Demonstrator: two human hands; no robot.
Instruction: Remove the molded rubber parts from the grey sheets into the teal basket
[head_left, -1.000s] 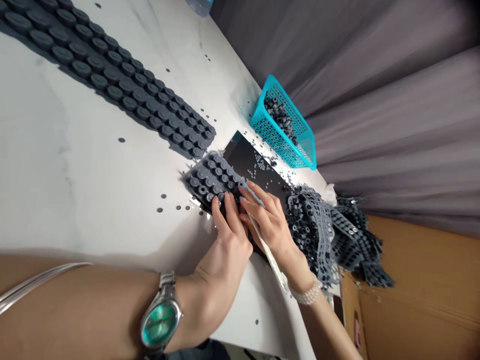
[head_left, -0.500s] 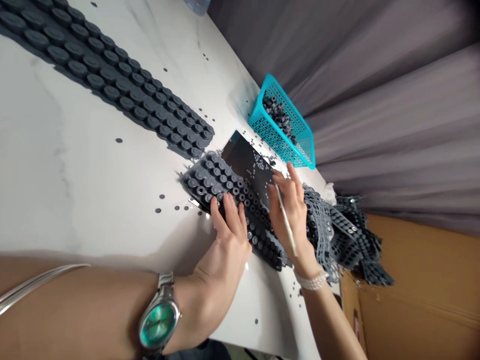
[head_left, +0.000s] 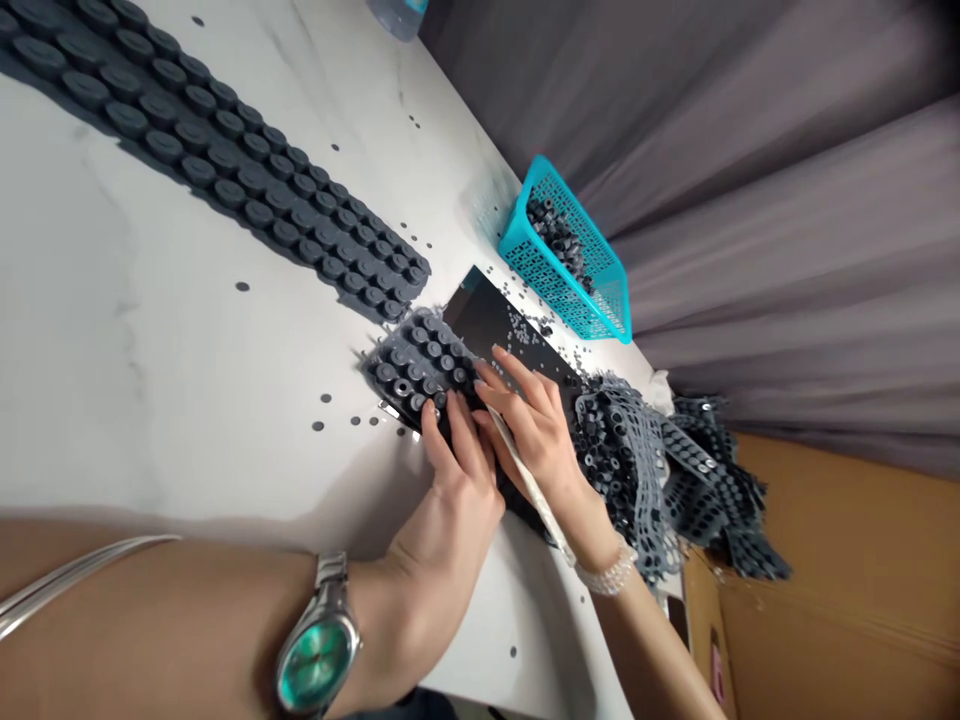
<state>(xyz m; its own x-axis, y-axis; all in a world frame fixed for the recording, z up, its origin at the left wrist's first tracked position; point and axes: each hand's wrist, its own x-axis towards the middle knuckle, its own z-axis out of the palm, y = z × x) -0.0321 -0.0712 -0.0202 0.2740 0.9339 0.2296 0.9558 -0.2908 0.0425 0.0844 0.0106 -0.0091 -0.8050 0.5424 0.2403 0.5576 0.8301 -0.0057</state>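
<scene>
One studded sheet (head_left: 424, 358) under the left hand (head_left: 454, 490), grip unclear; the right hand (head_left: 544, 445) holds a white stick (head_left: 541, 503)

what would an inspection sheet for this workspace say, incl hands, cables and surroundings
Surface: white tabletop, black plate on it.
Job's things: studded sheet lying over the black plate, partly hidden; white stick; long studded strip.
Clutter: dark discs scattered on the white tabletop; perforated grey sheeting heaped beside the right hand.
Hands: left hand touches the studded sheet; right hand holds the white stick.
Cables: nothing seen.
Surroundings: grey curtain, brown cardboard, turquoise basket with dark pieces.
</scene>
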